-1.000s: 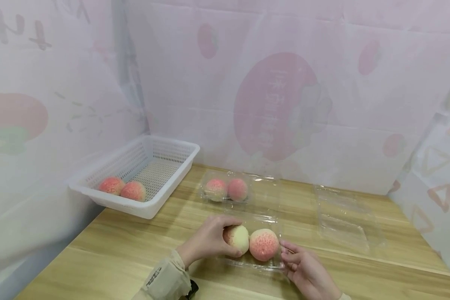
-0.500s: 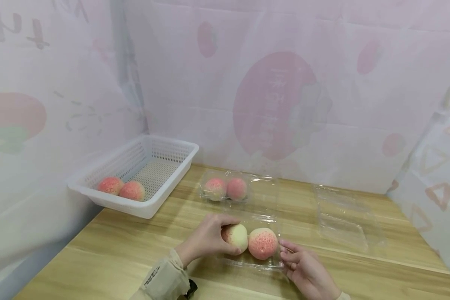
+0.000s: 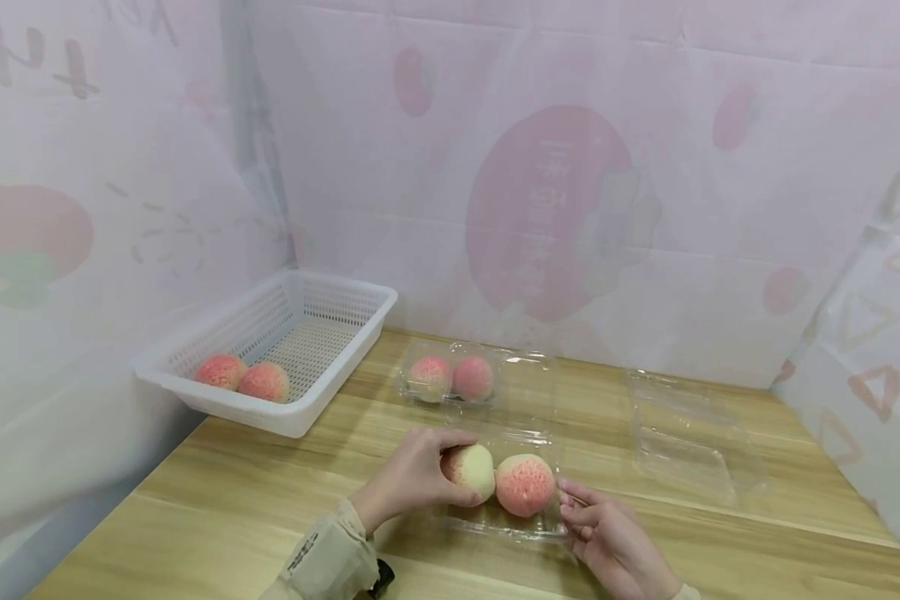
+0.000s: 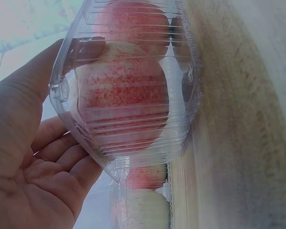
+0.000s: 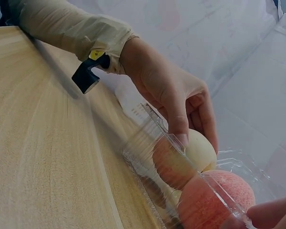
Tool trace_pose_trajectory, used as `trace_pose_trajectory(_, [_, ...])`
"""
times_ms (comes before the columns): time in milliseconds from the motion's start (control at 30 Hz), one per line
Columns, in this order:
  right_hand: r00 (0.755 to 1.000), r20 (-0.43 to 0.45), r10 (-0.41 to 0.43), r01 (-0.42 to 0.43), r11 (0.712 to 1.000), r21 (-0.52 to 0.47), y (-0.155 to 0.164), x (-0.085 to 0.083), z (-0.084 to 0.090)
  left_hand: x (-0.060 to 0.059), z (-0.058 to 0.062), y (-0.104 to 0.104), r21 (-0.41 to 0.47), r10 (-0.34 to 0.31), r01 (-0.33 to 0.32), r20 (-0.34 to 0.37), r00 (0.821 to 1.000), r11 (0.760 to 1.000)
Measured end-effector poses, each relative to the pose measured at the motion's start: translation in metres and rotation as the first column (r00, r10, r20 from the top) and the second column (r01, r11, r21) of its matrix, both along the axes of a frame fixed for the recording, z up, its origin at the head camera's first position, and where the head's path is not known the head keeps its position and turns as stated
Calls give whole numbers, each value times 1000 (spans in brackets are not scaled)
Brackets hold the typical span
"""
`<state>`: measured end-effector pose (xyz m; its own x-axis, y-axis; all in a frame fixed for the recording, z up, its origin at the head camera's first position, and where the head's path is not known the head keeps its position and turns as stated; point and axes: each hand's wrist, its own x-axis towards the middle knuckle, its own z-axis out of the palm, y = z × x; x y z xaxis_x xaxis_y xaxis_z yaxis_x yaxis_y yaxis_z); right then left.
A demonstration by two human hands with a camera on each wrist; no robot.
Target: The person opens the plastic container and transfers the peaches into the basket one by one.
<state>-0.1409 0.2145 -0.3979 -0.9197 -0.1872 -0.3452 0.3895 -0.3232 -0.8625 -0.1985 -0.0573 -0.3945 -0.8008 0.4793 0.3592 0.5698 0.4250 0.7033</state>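
My left hand grips a pale yellow and red peach from the left, thumb on its near side and fingers on its far side. This peach sits in the left half of a clear plastic clamshell box. Beside it in the same box lies a redder peach. My right hand pinches the box's right rim between thumb and fingers. In the left wrist view, the ribbed clear wall stands in front of the held peach. The right wrist view shows the left thumb reaching over the rim.
A white perforated basket at the left holds two peaches. Behind the near box, another clear box with two peaches stands near the back wall. A clear plastic box lies at the right on the wooden table.
Both hands keep their holds, on the peach and on the box rim. The peaches in the near box appear shifted very slightly up and left; otherwise little has changed.
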Motion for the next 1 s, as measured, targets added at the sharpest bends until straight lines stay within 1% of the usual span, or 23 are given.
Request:
trace_pose_trajectory(167, [1000, 9, -5, 5, 1000, -6, 1, 1, 0, 1, 0, 0, 6, 28, -28, 9, 1000, 1000])
trace_pose_trajectory(400, [1000, -2, 26, -26, 999, -24, 3, 1, 0, 0, 1, 1, 74, 57, -59, 29, 998, 995])
trace_pose_trajectory(500, [1000, -1, 23, -23, 999, -36, 2, 1, 0, 0, 0, 1, 84, 67, -70, 38, 997, 994])
trace_pose_trajectory(633, [1000, -1, 17, -17, 999, -35, 2, 0, -1, 0, 0, 1, 109, 75, -81, 56, 996, 991])
trace_pose_trajectory(867, [1000, 0, 7, -7, 1000, -28, 2, 0, -1, 1, 2, 1, 206, 60, -79, 93, 994, 975])
trace_pose_trajectory(1000, [1000, 0, 11, -11, 999, -34, 2, 0, -1, 1, 2, 1, 229, 69, -92, 106, 992, 969])
